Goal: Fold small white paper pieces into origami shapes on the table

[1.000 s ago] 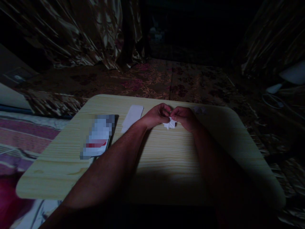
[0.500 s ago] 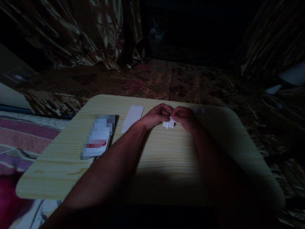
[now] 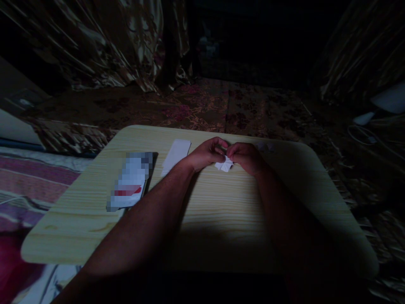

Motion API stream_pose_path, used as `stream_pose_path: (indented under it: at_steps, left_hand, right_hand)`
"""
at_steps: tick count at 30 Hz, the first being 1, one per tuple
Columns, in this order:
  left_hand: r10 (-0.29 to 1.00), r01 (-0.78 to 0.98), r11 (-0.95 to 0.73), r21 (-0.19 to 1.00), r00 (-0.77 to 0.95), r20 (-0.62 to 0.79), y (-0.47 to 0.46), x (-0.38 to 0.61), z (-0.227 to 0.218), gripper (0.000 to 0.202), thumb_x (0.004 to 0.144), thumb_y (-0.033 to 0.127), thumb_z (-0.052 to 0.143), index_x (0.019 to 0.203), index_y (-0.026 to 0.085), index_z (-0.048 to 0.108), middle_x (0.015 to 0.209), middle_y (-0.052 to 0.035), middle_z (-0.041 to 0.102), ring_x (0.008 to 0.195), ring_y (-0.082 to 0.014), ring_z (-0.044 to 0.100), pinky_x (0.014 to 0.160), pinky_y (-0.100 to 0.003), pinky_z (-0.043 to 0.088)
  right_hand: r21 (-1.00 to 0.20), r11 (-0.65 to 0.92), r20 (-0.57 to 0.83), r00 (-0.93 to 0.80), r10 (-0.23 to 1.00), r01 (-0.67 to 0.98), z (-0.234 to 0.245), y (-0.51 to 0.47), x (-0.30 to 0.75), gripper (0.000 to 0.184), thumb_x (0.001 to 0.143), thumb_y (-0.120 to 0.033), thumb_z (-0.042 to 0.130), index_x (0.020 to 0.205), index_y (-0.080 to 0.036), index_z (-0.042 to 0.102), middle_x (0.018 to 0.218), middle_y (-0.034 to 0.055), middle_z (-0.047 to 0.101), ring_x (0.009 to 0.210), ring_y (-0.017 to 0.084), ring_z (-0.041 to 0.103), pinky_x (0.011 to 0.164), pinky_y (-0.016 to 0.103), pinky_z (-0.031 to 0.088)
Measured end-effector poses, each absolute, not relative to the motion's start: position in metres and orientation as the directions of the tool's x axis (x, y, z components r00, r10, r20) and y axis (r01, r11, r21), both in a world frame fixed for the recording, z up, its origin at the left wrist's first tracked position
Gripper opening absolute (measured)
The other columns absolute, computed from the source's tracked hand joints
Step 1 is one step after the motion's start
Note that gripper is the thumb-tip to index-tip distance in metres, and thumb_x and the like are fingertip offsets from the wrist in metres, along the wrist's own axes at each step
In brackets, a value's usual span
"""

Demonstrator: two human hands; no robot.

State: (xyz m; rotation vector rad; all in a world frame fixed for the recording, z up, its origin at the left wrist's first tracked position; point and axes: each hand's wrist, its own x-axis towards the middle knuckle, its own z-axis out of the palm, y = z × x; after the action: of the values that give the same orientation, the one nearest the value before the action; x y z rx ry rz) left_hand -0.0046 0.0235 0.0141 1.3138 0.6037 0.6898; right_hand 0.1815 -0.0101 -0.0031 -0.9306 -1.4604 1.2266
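A small piece of folded white paper [image 3: 224,165], creased and with pointed corners, is between my two hands over the far middle of the table. My left hand [image 3: 209,153] pinches it from the left, thumb on top and fingers curved. From the right, my right hand [image 3: 244,157] grips its upper edge between thumb and bent fingers. Part of the paper is hidden behind the fingers. Just left of my left hand lies a white paper stack [image 3: 177,154]. Beyond my right hand, two small pale folded pieces [image 3: 265,146] sit dimly in shadow.
The light wooden table [image 3: 221,211] has rounded corners. On its left lies a pixelated, flat item [image 3: 131,181]. A striped bedcover [image 3: 38,181] is at the left, patterned curtains [image 3: 126,42] hang behind, and a white lamp [image 3: 389,99] with a cable stands at right.
The folded paper has turned and tilted slightly between my fingers, its points now lying a little further left. Both hands stay in nearly the same place.
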Motion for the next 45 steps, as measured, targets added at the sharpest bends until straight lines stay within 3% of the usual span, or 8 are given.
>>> stream_pose_path:
  at_steps: [17,29,45]
  left_hand:
    - [0.739,-0.098,0.095,0.991,0.673,-0.004,0.0241,-0.0036,0.0133,0.05,0.054,0.009,0.075,0.098,0.014,0.053,0.068,0.0006,0.067,0.054,-0.0108,0.06,0.054,-0.02,0.041]
    - [0.755,-0.084,0.07,0.994,0.656,0.002,0.0256,-0.0024,0.0086,0.05,0.054,0.006,0.073,0.098,0.016,0.052,0.065,0.0047,0.062,0.052,-0.0073,0.055,0.052,-0.018,0.038]
    - [0.793,-0.091,0.072,0.993,0.609,-0.002,0.0249,-0.0015,0.0077,0.049,0.053,0.007,0.074,0.097,0.016,0.052,0.063,0.006,0.059,0.051,-0.0065,0.053,0.052,-0.019,0.036]
  right_hand:
    - [-0.988,0.148,0.155,-0.252,0.955,-0.046,-0.0029,-0.0112,0.1815,0.007,0.064,-0.021,0.072,0.07,-0.019,0.069,0.075,0.0,0.067,0.066,0.014,0.059,0.062,0.026,0.045]
    - [-0.986,0.151,0.132,-0.233,0.963,0.067,-0.0009,-0.0122,0.1791,0.011,0.068,-0.026,0.07,0.072,-0.017,0.066,0.065,-0.0015,0.063,0.059,0.011,0.054,0.057,0.024,0.041]
    - [-0.975,0.164,0.144,-0.134,0.981,0.148,-0.001,-0.0137,0.1753,0.011,0.07,-0.025,0.068,0.076,-0.017,0.068,0.067,0.0004,0.068,0.059,0.013,0.06,0.055,0.024,0.045]
